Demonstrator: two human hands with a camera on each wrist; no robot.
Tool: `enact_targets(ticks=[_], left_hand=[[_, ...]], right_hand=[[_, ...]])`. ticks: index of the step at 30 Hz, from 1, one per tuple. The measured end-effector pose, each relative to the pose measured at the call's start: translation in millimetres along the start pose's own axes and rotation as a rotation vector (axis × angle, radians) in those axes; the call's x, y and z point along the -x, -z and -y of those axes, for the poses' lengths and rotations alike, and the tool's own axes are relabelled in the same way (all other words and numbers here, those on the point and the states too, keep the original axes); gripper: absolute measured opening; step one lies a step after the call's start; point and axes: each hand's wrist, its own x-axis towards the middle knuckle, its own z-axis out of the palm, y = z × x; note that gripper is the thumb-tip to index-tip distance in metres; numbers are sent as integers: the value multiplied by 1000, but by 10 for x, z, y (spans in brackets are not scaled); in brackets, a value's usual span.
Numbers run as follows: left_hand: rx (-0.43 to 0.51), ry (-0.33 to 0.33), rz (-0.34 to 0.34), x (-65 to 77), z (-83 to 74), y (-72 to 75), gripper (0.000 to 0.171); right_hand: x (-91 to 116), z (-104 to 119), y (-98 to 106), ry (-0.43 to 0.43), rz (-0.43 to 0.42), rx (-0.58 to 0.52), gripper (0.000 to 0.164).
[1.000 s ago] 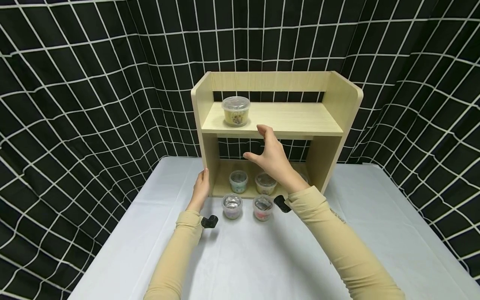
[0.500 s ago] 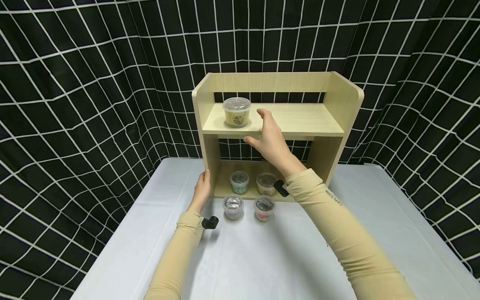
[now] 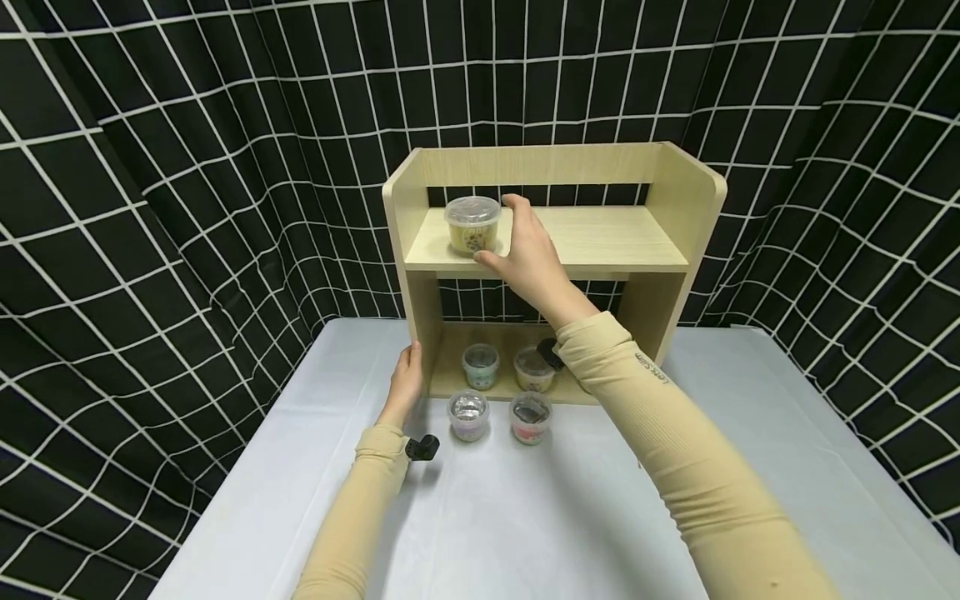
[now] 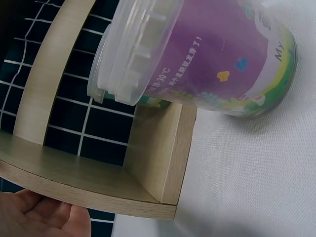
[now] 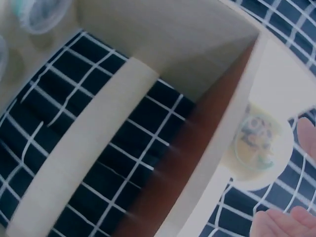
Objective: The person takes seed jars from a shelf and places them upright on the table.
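Note:
A clear-lidded tub (image 3: 471, 237) with yellow contents stands at the left of the upper board of a small wooden shelf unit (image 3: 540, 165). My right hand (image 3: 531, 260) is beside it, thumb toward its front and fingers near its right side, spread apart. In the right wrist view, the tub's printed side faces the fingertips (image 5: 307, 136), with a gap between. My left hand (image 3: 405, 385) rests against the outside of the unit's left panel, its fingers (image 4: 57, 215) at the panel's edge in the left wrist view.
On the lower board stand a light-blue tub (image 3: 480, 371) and a yellowish tub (image 3: 534, 379), partly covered by the right wrist camera. In front on the white table (image 3: 480, 517) are a purple tub (image 3: 468, 427) and a pink-red tub (image 3: 528, 429). Black gridded cloth (image 3: 570, 75) surrounds the table.
My right hand has moved up and slightly left, from in front of the upper board's edge to beside the yellow tub. My left hand has stayed at the left panel.

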Motion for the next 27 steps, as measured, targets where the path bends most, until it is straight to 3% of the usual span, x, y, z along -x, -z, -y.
enact_targets(ticks=[7, 20, 27], left_hand=[[2, -5, -3, -14, -1, 0, 72], [5, -2, -2, -5, -9, -3, 71], [0, -8, 0, -23, -1, -6, 71]], right_hand=[[-110, 4, 25, -68, -38, -60, 86], [-246, 81, -49, -204, 32, -81, 84], [-302, 80, -116, -229, 38, -92, 88]])
